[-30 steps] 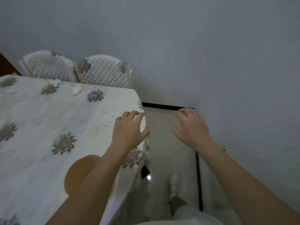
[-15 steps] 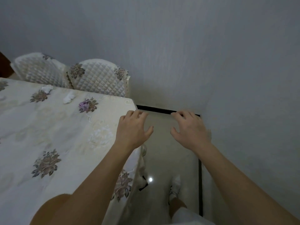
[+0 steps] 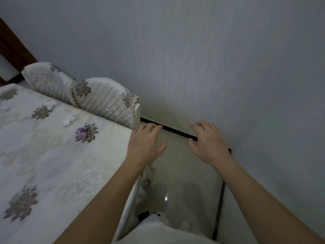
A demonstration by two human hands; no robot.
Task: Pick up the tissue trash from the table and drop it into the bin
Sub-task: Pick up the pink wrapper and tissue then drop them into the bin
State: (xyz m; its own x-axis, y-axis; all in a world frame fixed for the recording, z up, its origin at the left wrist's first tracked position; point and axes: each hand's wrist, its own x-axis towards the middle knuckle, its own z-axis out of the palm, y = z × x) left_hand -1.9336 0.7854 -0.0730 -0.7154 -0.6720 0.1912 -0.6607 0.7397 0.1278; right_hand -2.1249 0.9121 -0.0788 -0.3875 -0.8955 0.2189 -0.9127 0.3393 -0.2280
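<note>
**A:** What were the hands doing?

**B:** Both hovered palm-down and held nothing. The left hand [image 3: 146,147] had its fingers loosely bent over the near corner of the table [image 3: 52,155]. The right hand [image 3: 209,145], fingers just as slack, hung over bare floor beside it.

**A:** And the tissue?

**B:** A white tissue wad [image 3: 68,119] lay on the cloth, well to the left of the left hand and beyond it. A second wad [image 3: 50,103] lay farther out the same way. No bin was in view.

**A:** What could have gone wrong?

**B:** I judged the pale wads easy to miss against the pale cloth. A purple patch [image 3: 81,132] nearer the left hand could have been tissue or a printed flower; I couldn't tell. A loose pinch might have shed scraps.

**A:** Any writing?

**B:** None legible anywhere.
</note>
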